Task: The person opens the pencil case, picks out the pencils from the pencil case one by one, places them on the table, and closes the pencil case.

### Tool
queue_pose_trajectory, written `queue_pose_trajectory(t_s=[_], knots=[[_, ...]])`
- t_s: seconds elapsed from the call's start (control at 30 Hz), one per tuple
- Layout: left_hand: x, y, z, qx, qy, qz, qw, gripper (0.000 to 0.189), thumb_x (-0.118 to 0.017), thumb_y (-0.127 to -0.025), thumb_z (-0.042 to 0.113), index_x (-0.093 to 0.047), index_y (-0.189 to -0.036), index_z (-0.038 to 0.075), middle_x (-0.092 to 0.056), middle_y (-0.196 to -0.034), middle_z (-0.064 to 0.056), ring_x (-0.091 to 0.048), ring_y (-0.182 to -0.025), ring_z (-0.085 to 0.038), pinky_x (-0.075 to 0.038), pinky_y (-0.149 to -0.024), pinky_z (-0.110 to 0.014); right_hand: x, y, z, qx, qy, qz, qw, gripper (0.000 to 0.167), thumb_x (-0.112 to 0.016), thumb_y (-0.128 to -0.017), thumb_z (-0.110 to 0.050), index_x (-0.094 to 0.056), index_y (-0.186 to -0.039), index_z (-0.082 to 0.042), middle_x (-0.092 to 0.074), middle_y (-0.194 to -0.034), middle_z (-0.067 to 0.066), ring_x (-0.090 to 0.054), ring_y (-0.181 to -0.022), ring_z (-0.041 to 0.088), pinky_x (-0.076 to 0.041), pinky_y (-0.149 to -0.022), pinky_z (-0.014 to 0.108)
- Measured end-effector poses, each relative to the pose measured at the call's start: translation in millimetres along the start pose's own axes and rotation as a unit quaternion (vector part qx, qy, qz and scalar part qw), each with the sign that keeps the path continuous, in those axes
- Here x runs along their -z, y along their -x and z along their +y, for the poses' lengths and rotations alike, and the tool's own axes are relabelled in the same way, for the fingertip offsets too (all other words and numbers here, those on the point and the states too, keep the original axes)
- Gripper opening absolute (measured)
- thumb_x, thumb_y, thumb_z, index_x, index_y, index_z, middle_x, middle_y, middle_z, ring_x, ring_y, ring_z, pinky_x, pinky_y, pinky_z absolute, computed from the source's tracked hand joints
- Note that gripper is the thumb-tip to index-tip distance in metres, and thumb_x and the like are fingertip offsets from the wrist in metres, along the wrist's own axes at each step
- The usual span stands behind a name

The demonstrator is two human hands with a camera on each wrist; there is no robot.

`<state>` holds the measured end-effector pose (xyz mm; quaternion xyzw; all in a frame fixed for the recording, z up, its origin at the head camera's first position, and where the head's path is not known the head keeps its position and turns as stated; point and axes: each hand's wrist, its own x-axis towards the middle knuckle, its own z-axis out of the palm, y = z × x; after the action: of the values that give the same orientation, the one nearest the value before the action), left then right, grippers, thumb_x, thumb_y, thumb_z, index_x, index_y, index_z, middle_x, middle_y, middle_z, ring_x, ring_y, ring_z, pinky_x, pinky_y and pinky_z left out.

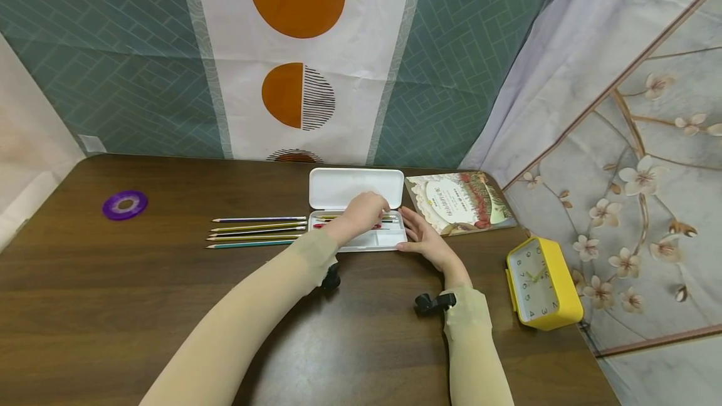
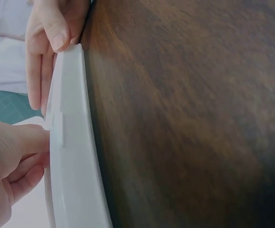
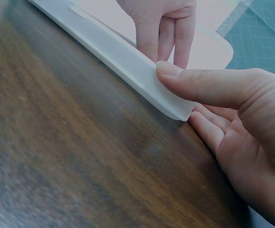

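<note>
A white pencil case (image 1: 375, 242) lies on the table with its lid (image 1: 356, 188) raised at the back. Inside are pencils (image 1: 333, 217) and something red (image 1: 318, 225). My left hand (image 1: 361, 212) reaches down into the tray from above. In the left wrist view the front wall hides that hand's (image 2: 18, 166) fingertips, so I cannot tell what they hold. My right hand (image 1: 424, 240) grips the case's right end. Its thumb (image 3: 194, 85) lies over the rim, and its other fingers are against the end, as the right wrist view shows.
Several pencils (image 1: 256, 228) lie side by side just left of the case. A purple tape roll (image 1: 125, 205) sits at the far left. Behind my right hand is a printed booklet (image 1: 459, 202). A yellow alarm clock (image 1: 544, 282) stands near the table's right edge.
</note>
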<state>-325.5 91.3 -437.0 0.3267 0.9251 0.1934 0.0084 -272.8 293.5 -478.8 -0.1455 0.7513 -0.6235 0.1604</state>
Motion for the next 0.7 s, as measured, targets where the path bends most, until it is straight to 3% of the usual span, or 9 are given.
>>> queue_pose_trajectory(t_s=[0.33,0.57,0.7], knots=[[-0.6,-0.3,1.7,-0.001,0.002,0.008,1.0000,0.028,-0.066,-0.082,-0.006,-0.076,-0.107,0.003,-0.075,-0.103,-0.007,-0.069,-0.101,-0.022,-0.054,-0.090,-0.033,0.3,-0.6,1.2,-0.002,-0.004,0.002,1.0000,0.093,-0.068,-0.084,0.010,-0.011,-0.156,-0.003,-0.011,-0.164,0.014,-0.013,-0.151,0.030,-0.032,-0.112,0.019],[-1.9,-0.9,2.2,-0.002,-0.003,0.008,1.0000,0.027,-0.066,-0.083,-0.005,-0.076,-0.106,0.004,-0.074,-0.108,-0.007,-0.068,-0.106,-0.023,-0.053,-0.092,-0.033,1.3,0.1,1.8,0.008,-0.003,-0.003,1.0000,0.092,-0.067,-0.084,0.011,-0.010,-0.156,0.001,-0.009,-0.164,0.018,-0.010,-0.151,0.033,-0.023,-0.118,0.037],[-1.5,-0.9,2.3,-0.001,-0.004,0.005,1.0000,0.025,-0.067,-0.083,-0.004,-0.076,-0.106,0.003,-0.075,-0.106,-0.007,-0.068,-0.106,-0.023,-0.053,-0.092,-0.033,0.9,-0.2,1.4,0.010,0.000,-0.003,0.9999,0.092,-0.068,-0.084,0.010,-0.010,-0.156,0.000,-0.010,-0.164,0.017,-0.011,-0.151,0.033,-0.023,-0.119,0.037]])
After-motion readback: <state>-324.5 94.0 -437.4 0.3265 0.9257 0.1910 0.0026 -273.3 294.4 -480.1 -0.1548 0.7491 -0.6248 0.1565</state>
